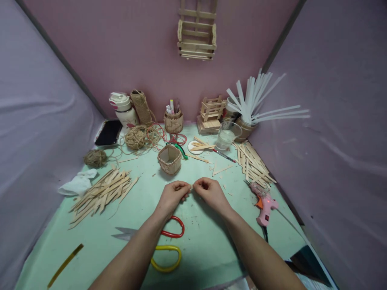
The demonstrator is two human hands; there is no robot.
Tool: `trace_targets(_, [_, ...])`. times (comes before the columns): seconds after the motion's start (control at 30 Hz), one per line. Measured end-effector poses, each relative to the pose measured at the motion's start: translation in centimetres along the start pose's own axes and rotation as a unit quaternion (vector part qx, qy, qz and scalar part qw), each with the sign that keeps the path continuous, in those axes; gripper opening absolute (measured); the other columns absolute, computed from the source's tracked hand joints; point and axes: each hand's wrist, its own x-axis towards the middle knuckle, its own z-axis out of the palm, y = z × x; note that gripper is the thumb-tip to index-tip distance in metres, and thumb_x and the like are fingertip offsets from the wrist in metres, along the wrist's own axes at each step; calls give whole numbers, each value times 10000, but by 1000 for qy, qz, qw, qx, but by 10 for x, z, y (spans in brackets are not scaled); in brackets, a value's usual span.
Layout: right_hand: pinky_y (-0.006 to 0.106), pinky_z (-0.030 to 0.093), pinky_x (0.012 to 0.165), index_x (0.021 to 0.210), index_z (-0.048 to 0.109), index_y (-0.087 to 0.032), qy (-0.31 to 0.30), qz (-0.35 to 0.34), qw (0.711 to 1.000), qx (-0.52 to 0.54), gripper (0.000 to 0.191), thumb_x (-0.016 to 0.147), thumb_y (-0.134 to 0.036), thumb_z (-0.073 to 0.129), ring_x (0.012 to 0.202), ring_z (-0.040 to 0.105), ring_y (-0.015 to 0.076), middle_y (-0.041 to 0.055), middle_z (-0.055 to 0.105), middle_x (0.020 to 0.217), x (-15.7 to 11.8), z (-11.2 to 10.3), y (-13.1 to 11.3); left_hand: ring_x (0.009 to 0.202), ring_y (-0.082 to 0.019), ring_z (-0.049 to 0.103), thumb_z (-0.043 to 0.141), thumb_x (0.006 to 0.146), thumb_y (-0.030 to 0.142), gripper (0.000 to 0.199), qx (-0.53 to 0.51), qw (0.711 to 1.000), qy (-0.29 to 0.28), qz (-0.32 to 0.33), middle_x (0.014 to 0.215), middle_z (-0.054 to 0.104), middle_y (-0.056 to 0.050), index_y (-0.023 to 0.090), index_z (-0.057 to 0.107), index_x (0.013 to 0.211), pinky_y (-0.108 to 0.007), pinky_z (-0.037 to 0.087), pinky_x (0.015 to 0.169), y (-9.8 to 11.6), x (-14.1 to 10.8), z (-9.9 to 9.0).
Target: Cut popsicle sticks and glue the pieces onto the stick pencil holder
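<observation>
My left hand (pixel 175 193) and my right hand (pixel 210 193) meet fingertip to fingertip over the middle of the table. Both are closed in a pinch, and between them shows a tiny pale piece too small to name. Just beyond stands a small wooden-stick basket (pixel 169 161), upright, its inside visible from above. Under my left forearm lie large scissors with one red handle (pixel 183 227) and one yellow handle (pixel 180 257), their blades pointing left. To the right of my right hand rests a pink glue gun (pixel 266 207) with a lit red light.
Wooden sticks lie in piles at left (pixel 102 193) and right (pixel 252 163). Behind are twine (pixel 137 137), green-handled pliers (pixel 182 151), a clear cup (pixel 226 137), a phone (pixel 108 133), a bottle (pixel 122 110) and white glue sticks (pixel 252 98). A stick rack (pixel 198 40) hangs on the wall.
</observation>
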Motion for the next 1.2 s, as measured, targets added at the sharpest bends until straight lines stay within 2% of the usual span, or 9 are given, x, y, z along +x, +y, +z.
trace_targets(0.1, [240,402,531,682,669,-173,28,-8,999,-46,167,740,-284,560,544,525,133,5,635,606,1,-1,3,522,-85,483,722,647,396,303,-14,999,29,7,640,623,-19,121,666,760,-216,368,514,0,1,-1])
trace_targets(0.2, [265,424,604,711,683,-187,40,-42,992,-116,171,777,-250,538,610,571,159,20,663,650,2,-3,6,529,-80,480,734,646,403,322,-21,999,48,9,653,629,-22,118,665,780,-212,372,514,0,3,-2])
trace_targets(0.37, [314,436,779,937,717,-195,58,-117,976,-173,254,868,-234,476,838,629,208,79,711,898,2,-5,8,529,-76,480,733,656,402,332,-28,998,49,-1,670,640,-31,111,665,801,-210,371,509,0,3,-1])
trace_targets(0.43, [302,440,758,935,713,-191,64,-123,977,-164,236,866,-236,491,808,620,197,76,697,872,2,-5,7,523,-73,473,724,667,400,322,-32,998,44,-4,666,639,-32,108,664,790,-209,366,507,-1,2,0])
trace_targets(0.5, [280,439,704,846,709,-194,52,-118,980,-150,195,842,-228,516,739,602,177,55,678,801,0,-4,4,516,-70,465,714,679,395,310,-34,999,40,-3,661,636,-32,106,668,782,-209,362,506,-2,2,1])
trace_targets(0.6, [252,420,630,726,689,-193,23,-89,986,-138,160,794,-213,545,655,568,151,26,658,712,-2,-2,-1,516,-68,457,707,693,389,300,-33,999,36,8,658,631,-30,106,683,789,-209,356,508,-3,1,2])
trace_targets(0.73, [237,399,582,703,686,-176,13,-46,993,-107,157,765,-246,561,599,528,133,10,635,645,-7,0,-6,525,-70,448,719,686,388,303,-37,999,27,23,638,605,-16,109,700,801,-206,340,502,-3,-1,3])
trace_targets(1.1, [225,375,524,656,629,-166,80,-25,996,-27,157,747,-266,549,543,463,112,-15,560,586,-27,7,3,496,-56,389,744,664,391,307,-50,998,-22,15,577,522,27,113,663,766,-190,283,473,0,-8,11])
trace_targets(1.2, [240,409,558,791,661,-168,92,-49,994,-35,164,794,-298,560,584,506,123,5,603,691,-34,3,4,490,-51,379,758,646,404,325,-59,998,-25,19,575,513,32,114,663,757,-184,272,463,2,-8,10])
